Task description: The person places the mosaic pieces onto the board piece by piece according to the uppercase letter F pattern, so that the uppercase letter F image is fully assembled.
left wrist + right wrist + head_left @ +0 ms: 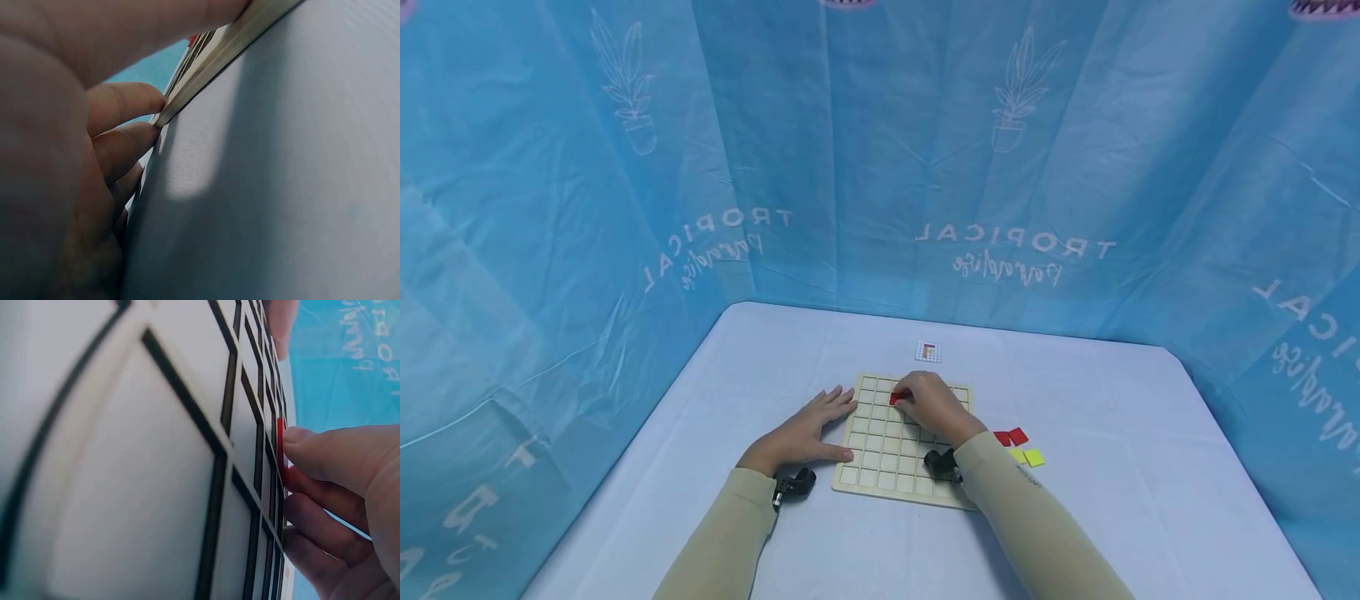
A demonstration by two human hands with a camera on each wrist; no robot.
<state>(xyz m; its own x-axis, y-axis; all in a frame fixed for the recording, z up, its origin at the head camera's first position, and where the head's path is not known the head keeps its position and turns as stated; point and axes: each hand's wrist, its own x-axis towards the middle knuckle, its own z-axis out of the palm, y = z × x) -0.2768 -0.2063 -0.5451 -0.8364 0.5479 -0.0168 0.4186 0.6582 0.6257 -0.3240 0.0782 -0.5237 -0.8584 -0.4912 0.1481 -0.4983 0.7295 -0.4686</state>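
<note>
A pale wooden board (886, 460) marked off in a grid of square cells lies on the white-covered table. Over its far part, my right hand (934, 403) pinches a red square tile (893, 399) with thumb and fingers, right at the cells. From the right wrist, that tile shows as a thin red strip along the grid, thumb and curled fingertips against it. My left hand (808, 429) is spread at the board's left side, fingers extended and the fingertips and thumb touching its edge. Part of the grid is hidden under the right hand and forearm.
To the right of the board lie loose red tiles (1018, 436) and yellow tiles (1034, 457), partly behind the right forearm. A small card (928, 352) with a coloured grid pattern lies beyond the board. Blue printed curtains (880, 167) surround the table.
</note>
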